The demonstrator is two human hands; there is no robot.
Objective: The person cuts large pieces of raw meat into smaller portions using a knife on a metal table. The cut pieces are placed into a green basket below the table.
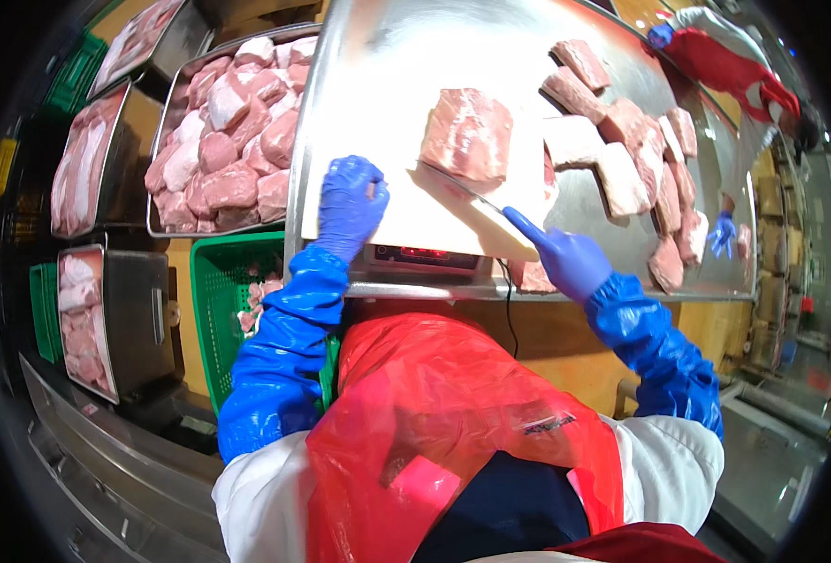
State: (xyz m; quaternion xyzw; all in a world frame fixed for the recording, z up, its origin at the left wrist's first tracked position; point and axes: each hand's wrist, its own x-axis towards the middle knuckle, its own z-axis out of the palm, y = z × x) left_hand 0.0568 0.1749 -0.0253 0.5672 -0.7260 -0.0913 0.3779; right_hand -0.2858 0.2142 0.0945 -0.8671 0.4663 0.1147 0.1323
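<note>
My right hand (570, 260), in a blue glove, grips a knife (467, 190), its index finger stretched along the tool. The thin blade points up and left, its tip by the lower left edge of a large block of raw meat (469, 137). That block lies on a white cutting board (378, 122). Closed at the board's left edge, near the table rim, is my blue-gloved left hand (348, 208). Its fingers curl inward, and whatever they may hold is hidden. The left hand does not touch the meat block.
Left of the steel table (655, 75) stands a tray of meat chunks (232, 141), with a green crate (223, 310) below it. Several meat pieces (622, 169) lie at right. A scale (423, 257) sits under the board's front edge. Another person (725, 66) works at the far right.
</note>
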